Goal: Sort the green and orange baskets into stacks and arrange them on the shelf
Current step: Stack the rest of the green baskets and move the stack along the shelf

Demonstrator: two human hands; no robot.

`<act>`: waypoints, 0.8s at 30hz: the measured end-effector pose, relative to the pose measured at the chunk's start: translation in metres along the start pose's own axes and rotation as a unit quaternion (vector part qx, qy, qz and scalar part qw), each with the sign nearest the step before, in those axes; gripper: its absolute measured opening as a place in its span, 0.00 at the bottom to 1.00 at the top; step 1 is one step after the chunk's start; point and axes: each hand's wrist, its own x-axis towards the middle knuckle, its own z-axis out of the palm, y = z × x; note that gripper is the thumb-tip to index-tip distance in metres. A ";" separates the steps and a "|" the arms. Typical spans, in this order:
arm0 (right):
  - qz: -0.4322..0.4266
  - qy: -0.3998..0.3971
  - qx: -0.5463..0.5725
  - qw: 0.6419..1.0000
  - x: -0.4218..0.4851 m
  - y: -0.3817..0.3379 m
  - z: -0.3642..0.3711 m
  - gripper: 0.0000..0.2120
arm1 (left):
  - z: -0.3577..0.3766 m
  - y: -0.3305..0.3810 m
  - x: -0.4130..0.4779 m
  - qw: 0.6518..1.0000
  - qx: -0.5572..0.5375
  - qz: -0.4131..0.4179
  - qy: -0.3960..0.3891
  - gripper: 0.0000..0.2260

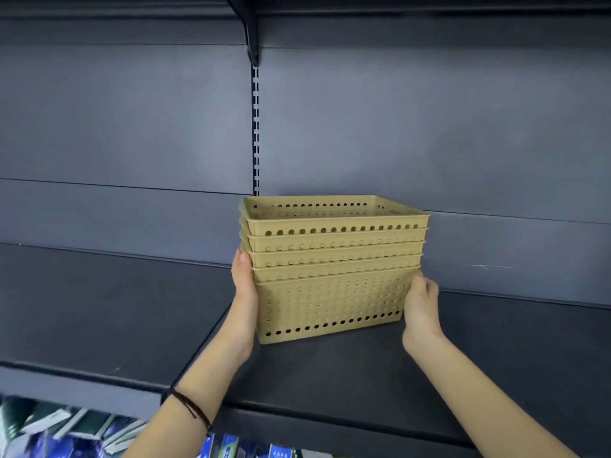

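A stack of several nested yellowish-green perforated baskets (332,279) stands on the dark shelf (330,368), close to its back panel. My left hand (244,285) presses flat against the stack's left side, fingers pointing up. My right hand (421,305) holds the right side of the bottom basket. Both hands grip the stack between them. No orange basket is in view.
The shelf board stretches far to the left and right of the stack. A slotted upright rail (255,127) and a bracket of the shelf above sit behind the stack. Below the shelf's front edge lie packaged goods (66,428).
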 end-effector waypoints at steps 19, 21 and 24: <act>-0.095 -0.180 -0.071 0.977 -0.068 -0.005 -0.068 0.35 | 0.061 -0.005 -0.048 0.993 0.096 0.061 0.040 0.36; -0.109 -0.194 -0.099 0.970 -0.063 -0.006 -0.064 0.38 | 0.057 -0.007 -0.043 0.995 0.083 0.052 0.019 0.25; -0.151 -0.211 -0.133 0.957 -0.070 -0.002 -0.046 0.44 | 0.052 -0.009 -0.040 0.995 0.073 0.061 0.024 0.20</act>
